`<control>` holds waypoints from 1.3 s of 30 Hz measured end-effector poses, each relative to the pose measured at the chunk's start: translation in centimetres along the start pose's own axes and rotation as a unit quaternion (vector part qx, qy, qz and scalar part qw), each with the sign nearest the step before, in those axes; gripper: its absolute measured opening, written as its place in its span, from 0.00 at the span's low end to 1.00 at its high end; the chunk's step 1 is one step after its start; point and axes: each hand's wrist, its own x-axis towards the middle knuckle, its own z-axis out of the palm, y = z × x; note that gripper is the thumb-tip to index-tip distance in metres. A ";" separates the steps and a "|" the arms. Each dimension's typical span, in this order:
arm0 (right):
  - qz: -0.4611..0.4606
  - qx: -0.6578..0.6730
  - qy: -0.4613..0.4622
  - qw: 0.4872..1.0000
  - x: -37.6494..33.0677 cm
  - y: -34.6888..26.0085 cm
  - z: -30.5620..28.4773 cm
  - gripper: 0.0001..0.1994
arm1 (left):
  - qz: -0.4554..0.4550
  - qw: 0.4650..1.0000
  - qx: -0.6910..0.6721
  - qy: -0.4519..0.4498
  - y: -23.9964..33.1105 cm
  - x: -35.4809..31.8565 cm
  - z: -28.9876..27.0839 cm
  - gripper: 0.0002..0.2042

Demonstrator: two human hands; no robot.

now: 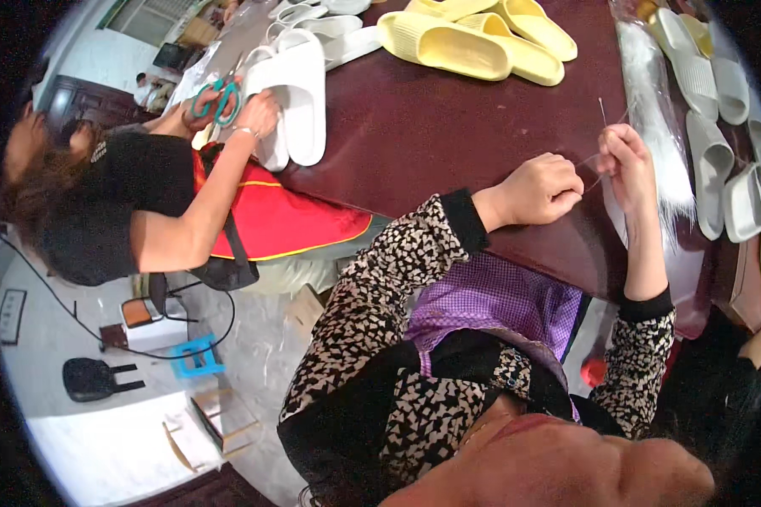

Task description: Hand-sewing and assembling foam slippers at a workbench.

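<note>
Over the dark maroon table [431, 127], my left hand [539, 190] is a closed fist pinching one end of a thin clear plastic strand [596, 169]. My right hand [627, 160] pinches the same strand close by, and its tip sticks up above the fingers. Both hands sit near the table's near edge, a few centimetres apart. A clear bag of white plastic fasteners [655, 110] lies just beyond my right hand.
Yellow slippers [482, 42] lie at the far middle of the table, grey slippers [719, 144] along the right. At the left a co-worker in a red apron holds white slippers [292, 93] and teal-handled scissors [220, 100]. A small blue stool [196, 355] stands on the floor.
</note>
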 end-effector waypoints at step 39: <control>0.010 -0.115 0.015 0.993 0.7 0.3 -0.9 0.02 | -0.099 0.994 0.028 0.025 -0.3 -0.1 0.1 0.02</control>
